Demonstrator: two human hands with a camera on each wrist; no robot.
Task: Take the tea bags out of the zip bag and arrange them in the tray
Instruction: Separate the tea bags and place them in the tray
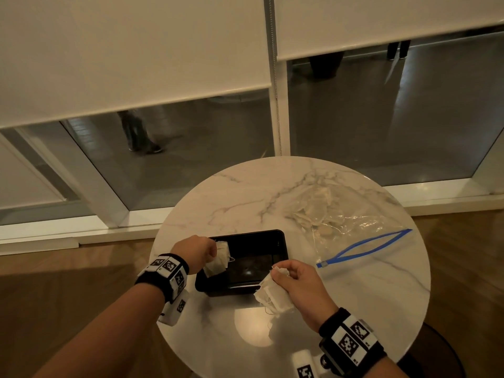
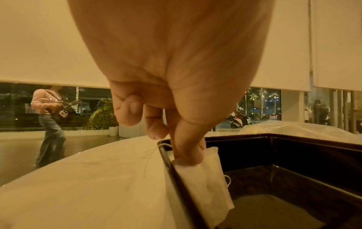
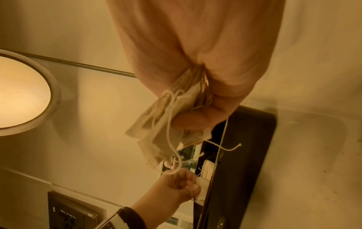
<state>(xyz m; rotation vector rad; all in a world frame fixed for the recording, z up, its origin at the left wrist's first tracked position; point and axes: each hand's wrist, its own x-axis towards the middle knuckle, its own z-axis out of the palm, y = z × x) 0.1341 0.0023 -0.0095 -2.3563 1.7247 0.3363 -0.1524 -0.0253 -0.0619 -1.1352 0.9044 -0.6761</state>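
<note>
Tea bags (image 1: pixel 274 296) sit bunched in the right hand (image 1: pixel 302 289) at the near edge of the round marble surface (image 1: pixel 368 290), just off the tray's near right corner. The right wrist view shows several flat paper sachets clamped between thumb and curled fingers, with their strings (image 3: pixel 172 139) dangling loose. Holding a small stack this way likely serves as a reserve, so that bags can be fed across one at a time without returning to the zip bag.

Slightly farther in, the left hand (image 1: pixel 196 252) pinches a single tea bag (image 2: pixel 205 181) by its top edge with the thumb and first fingers, the other fingers curled in. That bag hangs against the inner face of the black tray's (image 1: pixel 282 241) left wall, its lower end close to the floor; gripping it at the top keeps it flat and lets it be lowered into place against the wall. Apart from this bag, the tray's glossy floor shows nothing, so the arranging appears to be only beginning.

Toward the far right of the surface lies the clear zip bag (image 1: pixel 354 227), its blue zipper (image 1: pixel 365 248) gaping open toward the near side. A crumpled heap of pale sachets remains inside it, so many bags seem left to move.
</note>
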